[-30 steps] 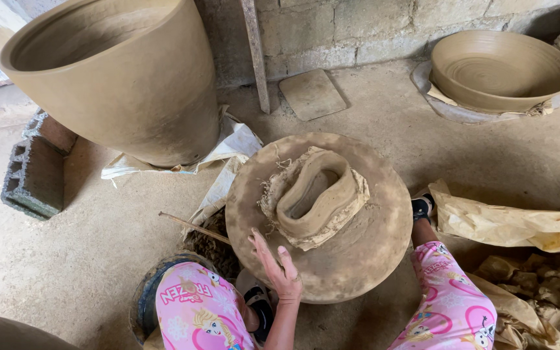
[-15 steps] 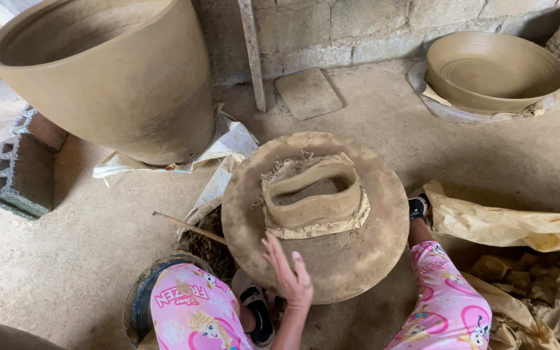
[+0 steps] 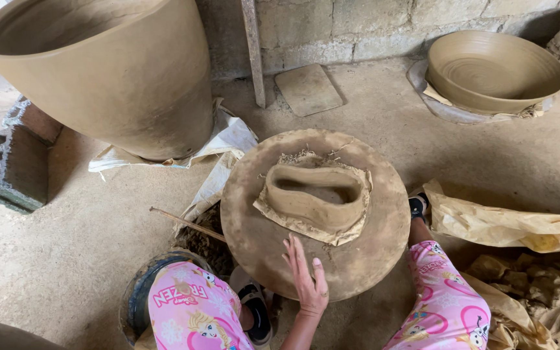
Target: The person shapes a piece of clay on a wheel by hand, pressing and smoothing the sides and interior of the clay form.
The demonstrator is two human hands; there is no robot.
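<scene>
At the bottom centre, one hand (image 3: pixel 306 275), which side cannot be told, lies flat with fingers spread on the near edge of the round wheel (image 3: pixel 247 220), gripping nothing. Just beyond its fingertips, mid-frame, sits the oval clay ring (image 3: pixel 315 202). A big pot (image 3: pixel 118 84) stands upper left; a wide bowl (image 3: pixel 494 68) upper right.

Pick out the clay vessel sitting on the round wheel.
The small oblong clay form, low and irregular. The tall pot and wide bowl stand on the floor.
</scene>
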